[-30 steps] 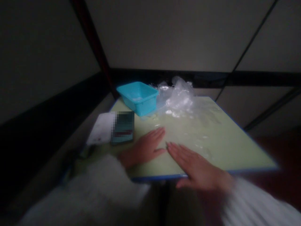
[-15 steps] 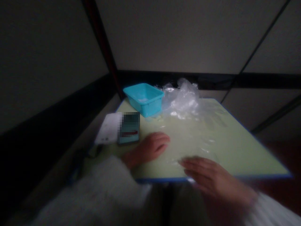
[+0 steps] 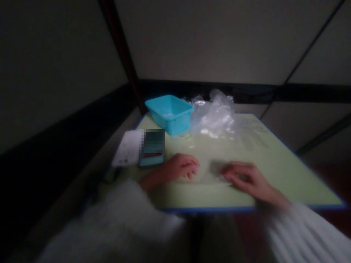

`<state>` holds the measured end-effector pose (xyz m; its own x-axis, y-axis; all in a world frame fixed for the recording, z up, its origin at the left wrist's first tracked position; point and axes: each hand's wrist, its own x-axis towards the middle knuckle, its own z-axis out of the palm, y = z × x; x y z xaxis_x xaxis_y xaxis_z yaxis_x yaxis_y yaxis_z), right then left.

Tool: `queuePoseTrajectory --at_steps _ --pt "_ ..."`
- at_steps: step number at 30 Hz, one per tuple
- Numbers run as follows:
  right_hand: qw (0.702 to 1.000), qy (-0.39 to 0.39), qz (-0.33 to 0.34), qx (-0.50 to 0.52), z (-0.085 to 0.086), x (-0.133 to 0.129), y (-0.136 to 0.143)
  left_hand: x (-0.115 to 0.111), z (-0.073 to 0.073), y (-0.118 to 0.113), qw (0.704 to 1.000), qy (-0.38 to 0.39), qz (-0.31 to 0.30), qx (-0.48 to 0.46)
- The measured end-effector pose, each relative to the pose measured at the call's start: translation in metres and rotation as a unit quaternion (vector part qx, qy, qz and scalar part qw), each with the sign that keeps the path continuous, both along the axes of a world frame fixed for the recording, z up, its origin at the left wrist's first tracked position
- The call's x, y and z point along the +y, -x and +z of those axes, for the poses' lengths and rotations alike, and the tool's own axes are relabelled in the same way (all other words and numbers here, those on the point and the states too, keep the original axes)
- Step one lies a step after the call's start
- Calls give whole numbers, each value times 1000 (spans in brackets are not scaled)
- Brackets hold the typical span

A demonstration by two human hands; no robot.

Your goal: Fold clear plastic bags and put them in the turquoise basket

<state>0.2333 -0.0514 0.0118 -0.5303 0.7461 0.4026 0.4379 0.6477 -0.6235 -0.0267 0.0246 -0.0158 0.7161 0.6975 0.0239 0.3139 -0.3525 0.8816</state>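
My left hand [image 3: 183, 166] rests low over the table, fingers loosely bent and slightly apart, with no object seen in its grip. To its right, my right hand [image 3: 245, 178] has thumb and fingertips closed in a pinch. A thin clear plastic bag [image 3: 207, 178] seems to lie flat between the two hands, its edge running to the right fingertips. It is faint against the pale table, and blur hides its exact outline.
The pale yellow-green table [image 3: 287, 175] has a blue edge. At the back stand a turquoise plastic basket [image 3: 178, 122] and a heap of clear plastic bags [image 3: 218, 115]. On the left lie a phone-like device [image 3: 152, 148], partly pixelated, and a white flat item [image 3: 127, 148]. Walls close in behind and left.
My right hand has moved away from the near edge, farther onto the table, and its flat fingers have closed into a pinch. The left fingers have shifted slightly, showing their tips.
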Motion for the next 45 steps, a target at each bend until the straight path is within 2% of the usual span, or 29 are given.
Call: queuePoseTrajectory --at_steps 5,10,14,18,22,25,28,31,36,45 --pt "997 21 -76 4 -14 9 -1 1 2 1 997 72 -1 -13" --pt "993 5 -92 -75 -20 10 -1 0 5 1 998 64 6 -9" --pt "985 -23 -137 -107 -24 9 -1 -1 6 1 999 42 16 14" --pt "972 -62 -206 -96 -27 10 -4 -3 8 0 996 -53 50 55" --pt "957 -131 -254 -41 -23 5 -6 -14 12 -1 964 -237 91 73" --pt "960 -142 -234 -55 -18 -5 -1 -34 11 -9 939 -324 99 56" --pt "968 -115 -176 -138 -20 -14 8 -58 4 -26 933 -345 73 70" --pt "961 -101 -129 -221 -28 -17 14 -74 -5 -44 925 -356 49 121" --pt "949 -95 -117 -278 -40 -15 12 -77 -12 -52 917 -349 26 194" --pt "940 -104 -119 -301 -40 -17 11 -77 -8 -32 913 -336 12 231"
